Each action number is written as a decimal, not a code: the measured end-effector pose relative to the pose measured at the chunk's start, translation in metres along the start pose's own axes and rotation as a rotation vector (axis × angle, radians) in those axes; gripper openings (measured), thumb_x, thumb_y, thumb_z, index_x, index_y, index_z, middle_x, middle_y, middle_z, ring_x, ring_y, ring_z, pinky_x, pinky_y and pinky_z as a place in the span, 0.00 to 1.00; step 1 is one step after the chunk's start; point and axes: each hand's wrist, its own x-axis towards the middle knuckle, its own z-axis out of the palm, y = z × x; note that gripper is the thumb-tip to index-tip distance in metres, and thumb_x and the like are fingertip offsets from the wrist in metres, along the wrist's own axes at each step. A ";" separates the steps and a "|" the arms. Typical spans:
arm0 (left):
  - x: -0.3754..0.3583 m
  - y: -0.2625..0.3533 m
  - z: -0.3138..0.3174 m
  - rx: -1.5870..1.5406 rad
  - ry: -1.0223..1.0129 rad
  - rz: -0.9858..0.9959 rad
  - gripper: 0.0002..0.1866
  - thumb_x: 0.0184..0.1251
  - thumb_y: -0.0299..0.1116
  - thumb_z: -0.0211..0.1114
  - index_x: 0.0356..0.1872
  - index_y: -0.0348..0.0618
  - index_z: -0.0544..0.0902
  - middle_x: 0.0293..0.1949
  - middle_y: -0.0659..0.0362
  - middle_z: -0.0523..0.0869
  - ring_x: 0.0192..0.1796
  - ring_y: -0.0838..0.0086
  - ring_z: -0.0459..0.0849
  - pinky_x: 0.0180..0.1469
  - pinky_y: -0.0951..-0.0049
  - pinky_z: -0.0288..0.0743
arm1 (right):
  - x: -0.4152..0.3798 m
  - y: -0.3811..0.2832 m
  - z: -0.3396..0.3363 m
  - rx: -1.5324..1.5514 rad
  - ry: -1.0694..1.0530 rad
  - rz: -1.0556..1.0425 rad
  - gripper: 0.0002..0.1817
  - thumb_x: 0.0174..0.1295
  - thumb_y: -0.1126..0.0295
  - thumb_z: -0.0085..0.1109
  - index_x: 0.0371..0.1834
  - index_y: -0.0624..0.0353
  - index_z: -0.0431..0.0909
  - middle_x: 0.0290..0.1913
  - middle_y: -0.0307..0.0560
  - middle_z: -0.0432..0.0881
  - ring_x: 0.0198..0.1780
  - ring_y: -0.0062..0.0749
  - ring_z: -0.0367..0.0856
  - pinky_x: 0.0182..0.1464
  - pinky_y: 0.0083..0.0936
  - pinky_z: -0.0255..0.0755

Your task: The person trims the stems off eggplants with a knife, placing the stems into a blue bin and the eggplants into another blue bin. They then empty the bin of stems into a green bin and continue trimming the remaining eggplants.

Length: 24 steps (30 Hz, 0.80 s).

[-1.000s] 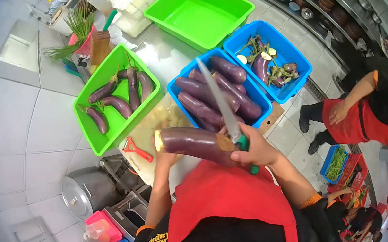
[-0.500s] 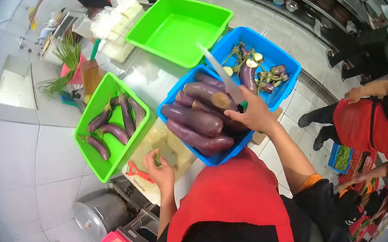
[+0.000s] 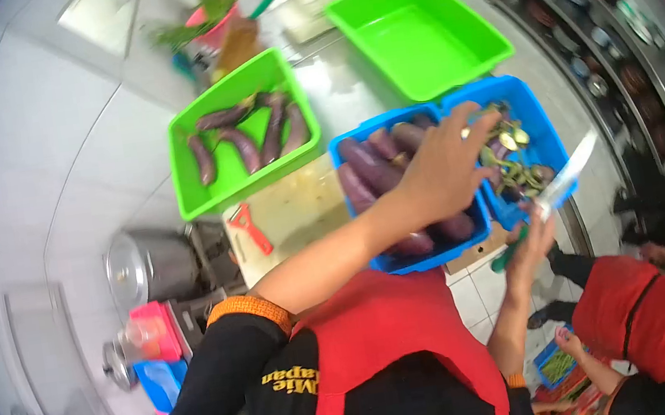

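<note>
My left hand (image 3: 441, 172) reaches across the blue tub of eggplants (image 3: 420, 264), with its fingers apart over the near-left side of a second blue tub (image 3: 546, 116). Cut eggplant caps and stems (image 3: 523, 174) lie in that second tub, just below the fingertips. My right hand (image 3: 532, 244) grips a knife (image 3: 570, 174) by its green handle, the blade pointing up and right over the tub's corner. Whole purple eggplants (image 3: 373, 167) fill the first tub, partly hidden by my left forearm.
A red peeler (image 3: 252, 231) lies on the cutting board (image 3: 290, 205). Beyond it, a green tub (image 3: 296, 86) holds several eggplants; another green tub (image 3: 423, 36) stands at the back. Metal shelves (image 3: 578, 32) with dishes are at the right. A person in a red apron (image 3: 640, 310) stands nearby.
My left hand has gone from the cutting board across to the tub of trimmings. My right hand has moved the knife right and lower, away from above the eggplants. The view has turned.
</note>
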 end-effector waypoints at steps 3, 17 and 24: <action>-0.047 -0.028 -0.050 -0.084 0.233 0.100 0.22 0.60 0.23 0.66 0.57 0.40 0.79 0.50 0.49 0.81 0.53 0.54 0.81 0.60 0.58 0.74 | -0.014 0.002 -0.023 0.003 0.030 0.008 0.19 0.79 0.59 0.47 0.58 0.66 0.71 0.44 0.48 0.79 0.19 0.17 0.68 0.17 0.17 0.61; -0.276 -0.161 -0.028 0.300 0.031 -0.510 0.18 0.61 0.28 0.66 0.54 0.38 0.83 0.47 0.46 0.80 0.52 0.50 0.77 0.56 0.56 0.74 | -0.038 -0.032 0.050 -0.006 -0.167 -0.136 0.18 0.78 0.58 0.49 0.55 0.64 0.71 0.38 0.47 0.77 0.16 0.18 0.66 0.16 0.16 0.60; -0.278 -0.184 -0.012 0.292 0.172 -0.467 0.07 0.58 0.21 0.66 0.38 0.40 0.88 0.34 0.53 0.81 0.42 0.55 0.81 0.44 0.61 0.76 | -0.044 -0.029 0.046 0.047 -0.144 -0.059 0.19 0.77 0.58 0.52 0.55 0.66 0.71 0.36 0.47 0.78 0.16 0.18 0.68 0.17 0.17 0.61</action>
